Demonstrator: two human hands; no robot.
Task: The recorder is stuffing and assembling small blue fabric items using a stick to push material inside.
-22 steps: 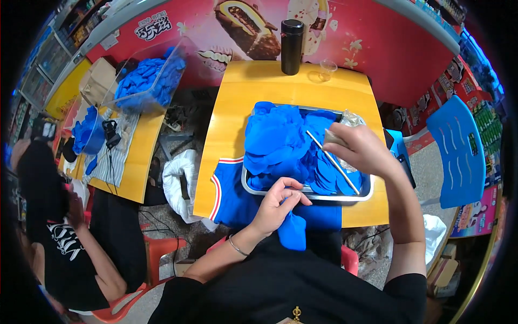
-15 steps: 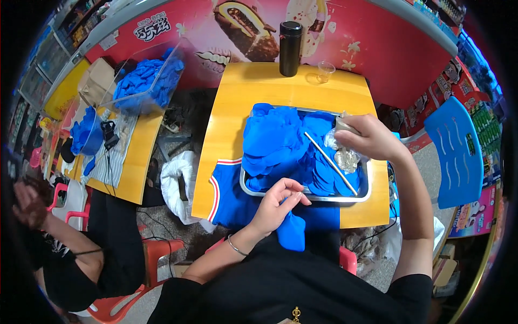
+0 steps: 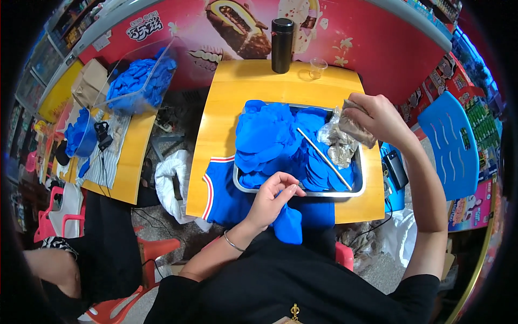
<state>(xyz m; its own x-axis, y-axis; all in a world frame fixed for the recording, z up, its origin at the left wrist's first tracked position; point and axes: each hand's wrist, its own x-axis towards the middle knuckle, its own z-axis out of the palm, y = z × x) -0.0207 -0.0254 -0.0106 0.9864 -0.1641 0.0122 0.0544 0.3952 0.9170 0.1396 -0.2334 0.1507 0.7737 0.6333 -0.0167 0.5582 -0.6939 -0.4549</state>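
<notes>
From my end, blue piece point(image 3: 287, 227) hangs lower centre of frame, long axis near vertical, just below left hand point(image 3: 270, 201), the nearer one, fingertips pinching it; right hand point(image 3: 377, 119), right of centre, grips tan bundle point(image 3: 357, 126) above plastic bags point(image 3: 340, 152).

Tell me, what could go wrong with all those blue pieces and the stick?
The blue piece hanging from the left hand might drop if the fingers slip. The pale stick lies slanting across the heaped blue pieces in the tray, so a bump could make it slide. And the tan bundle in the right hand is close to the crinkly plastic, so it might snag.
</notes>
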